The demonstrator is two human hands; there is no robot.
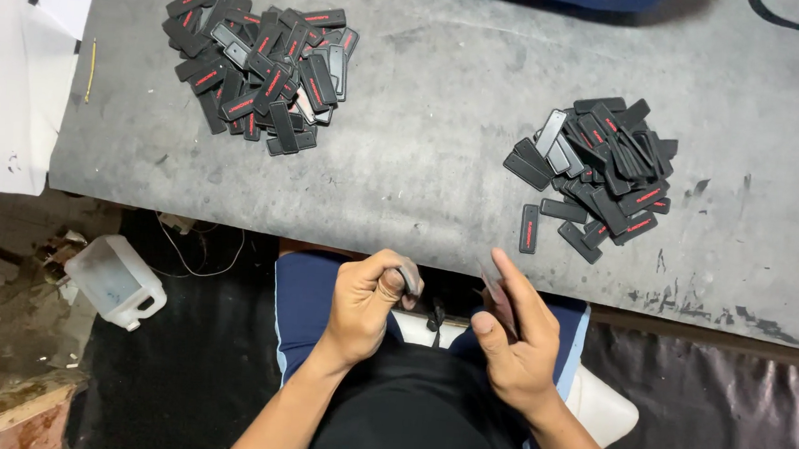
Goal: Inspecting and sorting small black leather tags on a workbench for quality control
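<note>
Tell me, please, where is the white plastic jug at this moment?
In the head view, the white plastic jug lies on the floor at the lower left, below the edge of the grey table, left of the person's left hand.

We are looking through a single head-worn camera, pointing steeply down from above our own lap. It is facing forward over the near edge of the grey table [442, 135], which is running slightly tilted across the upper part of the frame. We are seeing our left hand [364, 303] and right hand [515, 338] close below the lens at bottom centre, while the tabletop is sitting farther off. The floor is showing at lower left. No second view is sharing this scene.
</note>
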